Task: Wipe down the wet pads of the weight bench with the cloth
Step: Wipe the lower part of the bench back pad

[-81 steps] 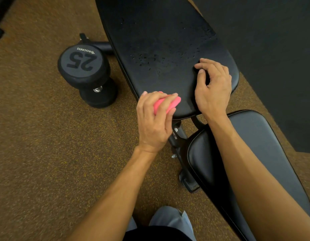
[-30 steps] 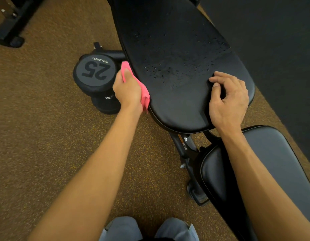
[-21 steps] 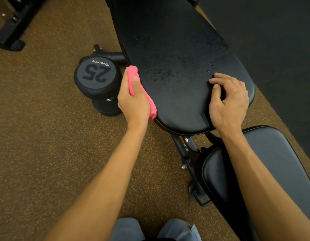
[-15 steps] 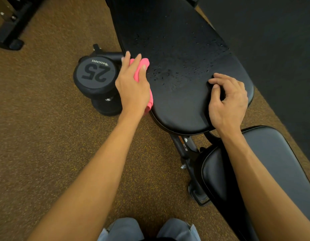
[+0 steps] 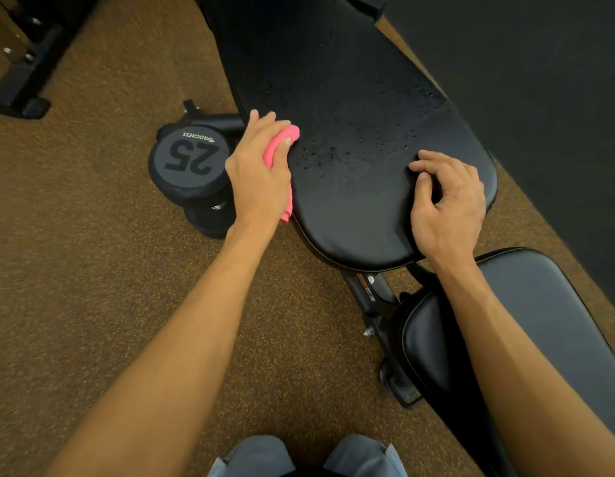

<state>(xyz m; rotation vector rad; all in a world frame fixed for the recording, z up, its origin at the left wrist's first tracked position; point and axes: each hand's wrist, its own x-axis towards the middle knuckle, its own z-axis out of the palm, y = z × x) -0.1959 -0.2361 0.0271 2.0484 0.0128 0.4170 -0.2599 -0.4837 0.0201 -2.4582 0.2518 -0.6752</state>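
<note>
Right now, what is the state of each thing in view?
back pad: wet, droplets across its middle.
seat pad: looks dry.
cloth: bunched, pressed on back pad's left edge.
left hand: grips cloth.
right hand: rests on back pad, holds nothing.
dumbbell: lies on floor.

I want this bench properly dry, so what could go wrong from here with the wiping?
1. The cloth is bunched small under the left hand at the left edge of the back pad, so a pass may miss some droplets spread across its middle.
2. The right hand rests on the pad; the patch beneath it could go unwiped.
3. The dumbbell lies close beside the left hand, easy to knock.
</note>
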